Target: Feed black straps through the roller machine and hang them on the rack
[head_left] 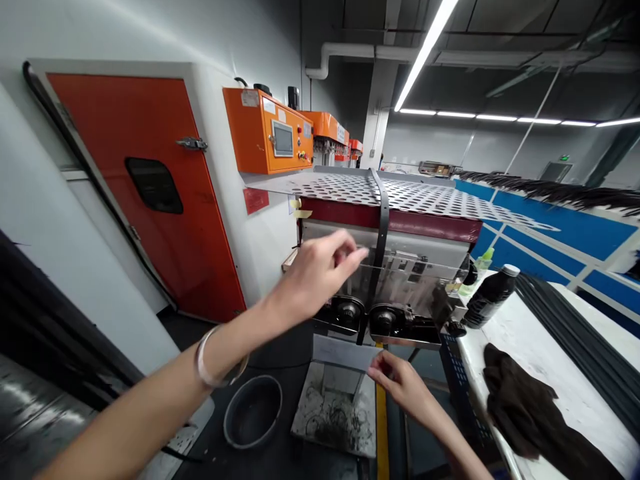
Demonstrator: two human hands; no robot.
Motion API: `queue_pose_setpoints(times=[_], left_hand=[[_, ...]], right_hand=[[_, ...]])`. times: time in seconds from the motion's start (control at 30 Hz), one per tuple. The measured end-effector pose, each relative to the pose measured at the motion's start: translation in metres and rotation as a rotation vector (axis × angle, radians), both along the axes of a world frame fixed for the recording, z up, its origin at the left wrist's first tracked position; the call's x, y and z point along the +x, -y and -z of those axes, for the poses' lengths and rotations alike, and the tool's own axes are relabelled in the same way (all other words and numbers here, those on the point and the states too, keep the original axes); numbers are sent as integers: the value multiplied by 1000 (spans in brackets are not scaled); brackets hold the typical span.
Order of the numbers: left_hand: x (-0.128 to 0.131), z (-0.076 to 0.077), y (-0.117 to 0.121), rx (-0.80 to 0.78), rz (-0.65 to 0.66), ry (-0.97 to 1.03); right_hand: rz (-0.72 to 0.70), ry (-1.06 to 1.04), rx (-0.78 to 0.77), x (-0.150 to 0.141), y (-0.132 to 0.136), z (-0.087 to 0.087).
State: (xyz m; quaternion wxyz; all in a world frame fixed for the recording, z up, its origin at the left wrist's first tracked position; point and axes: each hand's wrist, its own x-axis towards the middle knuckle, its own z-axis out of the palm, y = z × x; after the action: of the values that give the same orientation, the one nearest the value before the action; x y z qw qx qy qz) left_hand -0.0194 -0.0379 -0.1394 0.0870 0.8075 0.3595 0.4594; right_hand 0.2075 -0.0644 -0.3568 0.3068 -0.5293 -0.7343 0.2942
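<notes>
My left hand (323,270), with a pale bangle (203,357) on its wrist, is raised in front of the machine's clear cover (415,283). Its thumb and fingers are pinched together; whatever may lie between them is too fine to see. Lower down, my right hand (400,381) is also pinched, close to the right edge of a grey sheet-like panel (340,350) under the machine. I cannot make out what it holds. Between the hands, a dark perforated strap (383,220) runs down the machine's front over two round black parts (347,311).
Right, a white table (565,320) carries a black bottle (493,295), dark cloth (525,407) and long black strands (585,340). Below are a round tub (253,412) and a stained platform (310,423). A perforated sheet (420,193) tops the machine. Left stands an orange door (145,267).
</notes>
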Motion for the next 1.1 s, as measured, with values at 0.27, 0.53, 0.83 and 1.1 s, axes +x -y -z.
queue_pose_setpoints(times=[0.27,0.53,0.83,1.1], left_hand=[[-28,189,71,-793,-46,221],[-29,272,89,-989,-80,332],[9,307,64,-1405,48,458],[32,320,66,-1443,15,520]], right_hand=[[243,-267,-5,-8,-65,73],[152,-232,-27,-15,-57,70],[47,-424,-448,-31,6,96],[111,-544,-569,-40,24,106]])
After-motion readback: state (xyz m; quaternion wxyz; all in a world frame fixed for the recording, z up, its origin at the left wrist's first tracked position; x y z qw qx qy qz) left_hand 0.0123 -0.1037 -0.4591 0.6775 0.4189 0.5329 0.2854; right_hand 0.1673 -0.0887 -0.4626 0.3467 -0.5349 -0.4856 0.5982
